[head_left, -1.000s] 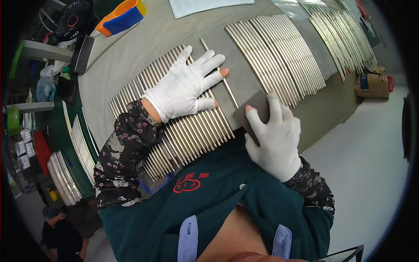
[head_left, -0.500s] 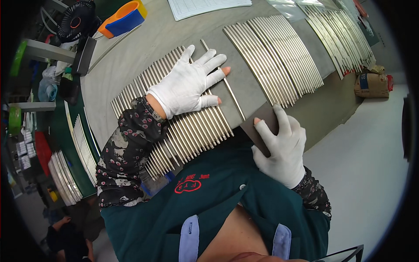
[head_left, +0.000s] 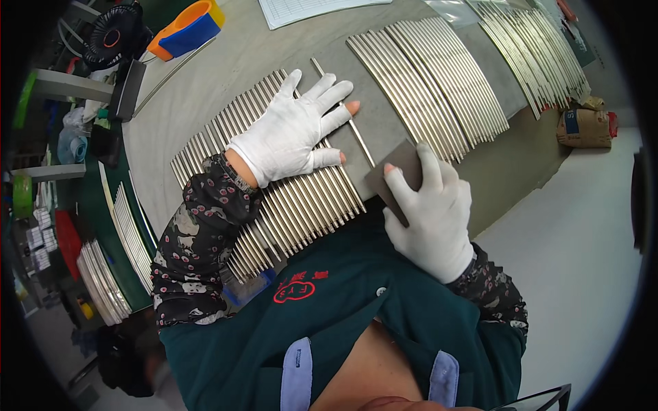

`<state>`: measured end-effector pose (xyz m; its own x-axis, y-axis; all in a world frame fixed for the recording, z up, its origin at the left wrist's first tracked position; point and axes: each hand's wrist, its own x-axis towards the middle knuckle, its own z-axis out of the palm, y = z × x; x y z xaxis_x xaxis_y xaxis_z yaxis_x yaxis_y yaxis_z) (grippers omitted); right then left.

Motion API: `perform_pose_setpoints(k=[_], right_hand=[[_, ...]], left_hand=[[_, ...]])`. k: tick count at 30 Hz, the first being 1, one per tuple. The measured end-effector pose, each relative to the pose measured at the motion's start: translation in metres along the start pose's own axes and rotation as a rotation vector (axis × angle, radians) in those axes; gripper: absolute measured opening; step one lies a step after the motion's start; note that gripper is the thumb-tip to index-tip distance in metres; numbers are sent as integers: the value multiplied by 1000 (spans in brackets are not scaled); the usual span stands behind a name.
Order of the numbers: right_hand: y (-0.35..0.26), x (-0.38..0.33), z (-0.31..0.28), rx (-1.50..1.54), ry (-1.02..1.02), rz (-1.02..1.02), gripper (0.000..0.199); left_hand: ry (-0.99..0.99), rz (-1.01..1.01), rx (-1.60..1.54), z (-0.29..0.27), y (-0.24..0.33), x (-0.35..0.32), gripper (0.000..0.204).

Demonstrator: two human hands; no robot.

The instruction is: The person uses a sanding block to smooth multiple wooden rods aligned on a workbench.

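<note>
On the grey table [head_left: 164, 109], mid-frame, spread left hand [head_left: 288, 130] over a lone metal rod [head_left: 361, 142], pinched dark pad [head_left: 403, 171] in right hand [head_left: 435, 212]; likely needed steady, even pressure.

Slim silvery metal rods [head_left: 308, 200] lay in a row beneath the white-gloved left hand [head_left: 286, 133], and one separate silvery metal rod [head_left: 361, 142] lay at its right, partly under it. A flat dark-grey pad [head_left: 406, 160] sat in the white-gloved right hand [head_left: 435, 205], at that rod's near end; beyond this hand lay a broad silvery rod bank [head_left: 428, 89].

Gap between single rod [head_left: 361, 140] and bundle [head_left: 428, 85]
</note>
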<state>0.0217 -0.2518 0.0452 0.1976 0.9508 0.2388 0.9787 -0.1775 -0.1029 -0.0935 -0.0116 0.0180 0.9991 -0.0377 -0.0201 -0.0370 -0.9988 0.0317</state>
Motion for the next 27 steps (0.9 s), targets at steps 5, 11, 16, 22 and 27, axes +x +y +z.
perform_pose_setpoints(k=[5, 11, 16, 22, 27], right_hand=[[-4, 16, 2, 7, -13, -5, 50], [17, -41, -25, 140, -54, 83, 63], [10, -35, -20, 161, -6, 95, 63], [10, -37, -11, 180, 2, 82, 62], [4, -29, -8, 174, -32, 52, 62]], left_hand=[[28, 5, 6, 2, -3, -3, 80], [24, 1, 14, 2, -2, -7, 80], [29, 6, 39, -1, -2, -13, 80], [-32, -20, 65, -7, 2, -21, 81], [-24, -16, 63, -6, -1, -27, 80]])
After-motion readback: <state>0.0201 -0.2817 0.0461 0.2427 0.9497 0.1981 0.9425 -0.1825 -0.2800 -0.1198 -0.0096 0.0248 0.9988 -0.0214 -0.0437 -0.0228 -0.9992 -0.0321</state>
